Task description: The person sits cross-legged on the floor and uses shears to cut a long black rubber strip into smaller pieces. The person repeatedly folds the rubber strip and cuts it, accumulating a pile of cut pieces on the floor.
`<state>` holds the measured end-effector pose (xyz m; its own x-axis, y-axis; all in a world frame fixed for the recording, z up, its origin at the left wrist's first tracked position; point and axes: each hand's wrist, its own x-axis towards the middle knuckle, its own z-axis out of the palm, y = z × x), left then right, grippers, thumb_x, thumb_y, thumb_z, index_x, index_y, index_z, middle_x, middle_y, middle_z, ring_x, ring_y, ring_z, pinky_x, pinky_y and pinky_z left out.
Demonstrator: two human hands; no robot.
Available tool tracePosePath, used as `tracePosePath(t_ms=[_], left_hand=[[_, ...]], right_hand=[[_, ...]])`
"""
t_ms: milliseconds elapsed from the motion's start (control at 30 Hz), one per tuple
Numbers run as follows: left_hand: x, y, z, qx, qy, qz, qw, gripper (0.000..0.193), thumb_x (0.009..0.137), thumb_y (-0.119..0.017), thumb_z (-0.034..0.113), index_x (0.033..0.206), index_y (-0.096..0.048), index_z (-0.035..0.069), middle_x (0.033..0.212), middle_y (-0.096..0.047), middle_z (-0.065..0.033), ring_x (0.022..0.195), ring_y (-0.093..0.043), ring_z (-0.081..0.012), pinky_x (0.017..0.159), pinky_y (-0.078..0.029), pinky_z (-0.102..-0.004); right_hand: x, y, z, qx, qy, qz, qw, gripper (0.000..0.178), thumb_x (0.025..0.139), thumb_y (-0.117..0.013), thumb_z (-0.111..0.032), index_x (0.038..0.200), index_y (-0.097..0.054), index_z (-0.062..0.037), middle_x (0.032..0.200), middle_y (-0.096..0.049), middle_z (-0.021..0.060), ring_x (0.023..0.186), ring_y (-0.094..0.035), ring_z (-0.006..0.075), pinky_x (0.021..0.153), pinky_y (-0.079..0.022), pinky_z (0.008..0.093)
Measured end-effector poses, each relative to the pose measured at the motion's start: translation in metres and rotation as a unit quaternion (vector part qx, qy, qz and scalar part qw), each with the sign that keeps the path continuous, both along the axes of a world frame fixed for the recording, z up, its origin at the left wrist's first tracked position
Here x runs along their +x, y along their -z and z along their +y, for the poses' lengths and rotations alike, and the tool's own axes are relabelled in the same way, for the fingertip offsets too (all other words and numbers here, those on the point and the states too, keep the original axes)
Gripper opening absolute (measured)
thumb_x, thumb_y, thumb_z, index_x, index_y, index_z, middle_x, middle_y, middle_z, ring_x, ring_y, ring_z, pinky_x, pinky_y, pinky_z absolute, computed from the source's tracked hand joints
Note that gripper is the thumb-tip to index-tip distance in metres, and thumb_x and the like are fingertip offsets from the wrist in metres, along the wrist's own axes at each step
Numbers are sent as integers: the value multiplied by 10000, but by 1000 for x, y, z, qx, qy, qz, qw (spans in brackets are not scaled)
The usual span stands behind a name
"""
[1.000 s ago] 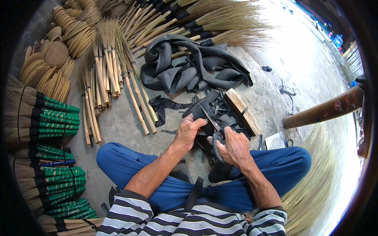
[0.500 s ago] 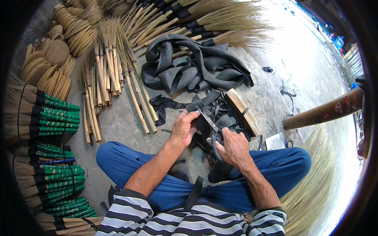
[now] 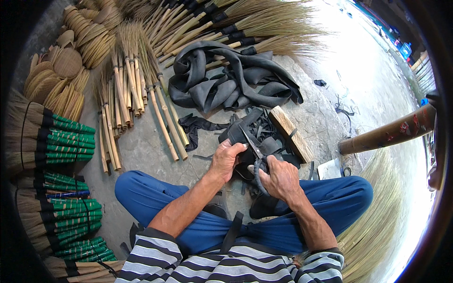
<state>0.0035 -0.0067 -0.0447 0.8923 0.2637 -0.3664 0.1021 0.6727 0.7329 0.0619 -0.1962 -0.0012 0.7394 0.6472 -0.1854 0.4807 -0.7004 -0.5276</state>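
Left hand [image 3: 226,160] pinches a rubber strip [image 3: 236,134]; right hand [image 3: 279,177] grips scissors [image 3: 252,144] mid-cut — some strips lie cut, the big tube [image 3: 231,80] at 12 o'clock untouched.

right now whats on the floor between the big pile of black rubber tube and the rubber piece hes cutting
In the head view, a crumpled dark rubber scrap lies between the black rubber tube pile and the held rubber piece, with bare concrete floor around it.

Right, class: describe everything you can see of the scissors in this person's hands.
The scissors look metal, with long pale blades open in a narrow V, tips pointing up and left. The right hand grips the dark handle loops, hiding most of them. The blades bite into a black rubber strip held by the left hand, above the crossed legs.
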Motion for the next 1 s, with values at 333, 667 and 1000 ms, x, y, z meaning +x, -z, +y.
tracePosePath(t_ms=[333,667,1000], left_hand=[[2,1,5,-29,-48,8,998,176,954,-655,63,1119,-714,80,1007,-762,-37,884,-745,-152,826,-619,-328],[0,3,2,-24,-14,3,1000,193,952,-658,62,1137,-703,94,1042,-752,-21,879,-733,-129,808,-627,-320],[4,-5,16,-40,-67,3,997,168,958,-660,80,1120,-705,75,1027,-745,-45,932,-736,-181,865,-628,-376]], right_hand=[[-1,17,1,73,-22,-142,987,577,912,-722,-578,871,-563,-25,755,-644,183,732,-647,398,719,-441,476],[-3,3,1,20,-3,-36,999,575,926,-714,-548,846,-565,2,723,-664,236,704,-676,445,666,-506,536],[-1,12,2,19,-37,-64,997,568,921,-722,-563,893,-571,-16,745,-663,189,728,-664,400,721,-462,491]])
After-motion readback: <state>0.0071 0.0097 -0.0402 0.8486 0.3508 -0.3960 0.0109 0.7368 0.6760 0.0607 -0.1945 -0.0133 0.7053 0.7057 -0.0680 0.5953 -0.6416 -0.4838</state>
